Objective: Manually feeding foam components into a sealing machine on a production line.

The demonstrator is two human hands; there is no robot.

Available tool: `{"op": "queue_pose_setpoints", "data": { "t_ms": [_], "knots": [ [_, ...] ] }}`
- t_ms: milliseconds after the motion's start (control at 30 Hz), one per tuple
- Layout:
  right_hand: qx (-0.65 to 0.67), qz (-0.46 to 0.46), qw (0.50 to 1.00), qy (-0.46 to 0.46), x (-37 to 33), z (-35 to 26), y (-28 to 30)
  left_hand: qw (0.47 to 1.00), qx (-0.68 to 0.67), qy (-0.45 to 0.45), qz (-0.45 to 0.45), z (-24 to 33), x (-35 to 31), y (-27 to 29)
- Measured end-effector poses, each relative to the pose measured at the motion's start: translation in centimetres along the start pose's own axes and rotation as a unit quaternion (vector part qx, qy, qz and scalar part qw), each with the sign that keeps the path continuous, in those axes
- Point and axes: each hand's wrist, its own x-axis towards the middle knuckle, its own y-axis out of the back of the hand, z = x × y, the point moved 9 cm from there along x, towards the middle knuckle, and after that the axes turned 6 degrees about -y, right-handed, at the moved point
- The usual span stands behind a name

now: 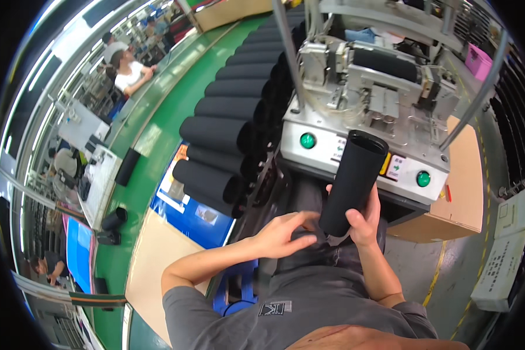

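Note:
In my right hand (364,220) is a black cylinder (354,178), hollow at its upper end and tilted slightly to the right. The fingers wrap round its lower part, with the thumb on the near side. My left hand (286,235) is just left of the cylinder's lower end, fingers apart and holding nothing. Beyond the cylinder stands a metal machine (385,111) with a green button (308,140) on the left of its front panel and another green button (423,178) on the right. A black roller-like cylinder (385,63) lies across the machine's top.
To the left, several black cylinders (216,135) lie in a row reaching away from me. A blue sheet (201,224) and a tan board (163,245) are beside them. A green conveyor belt (157,128) curves past. A cardboard box (461,198) stands right of the machine. People work farther off.

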Motion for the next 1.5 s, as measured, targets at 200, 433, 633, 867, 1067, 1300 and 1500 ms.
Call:
{"op": "queue_pose_setpoints", "data": {
  "t_ms": [200, 433, 633, 867, 1067, 1300, 1500],
  "knots": [
    [0.103, -0.004, 0.994, -0.026, -1.1, -2.2, 4.2, 0.896, 0.384, -0.222, 0.012, 14.3, 11.5, 6.1],
    [0.198, -0.022, 0.979, -0.032, -5.0, -2.5, 7.3, 0.838, 0.434, -0.329, 0.016, 8.1, 36.6, 10.7],
    [0.143, 0.097, 0.984, 0.037, -9.7, -5.5, 12.8, 0.894, 0.4, -0.184, -0.081, -2.5, 49.8, 9.7],
    [0.159, 0.141, 0.975, 0.067, -10.5, -6.5, 16.1, 0.805, 0.509, -0.3, 0.052, 2.6, 46.3, 9.4],
    [0.045, 0.052, 0.995, 0.077, -6.2, -8.7, 16.9, 0.802, 0.456, -0.355, 0.151, 16.9, 25.4, 8.9],
    [-0.638, 0.088, 0.742, 0.189, 6.0, -21.0, 6.0, 0.941, 0.282, -0.145, -0.116, 7.3, 3.3, 1.7],
    [-0.86, 0.044, 0.483, 0.16, 20.6, -20.6, 0.8, 0.964, 0.209, -0.07, -0.15, -2.7, -1.7, -0.7]
  ]
}}
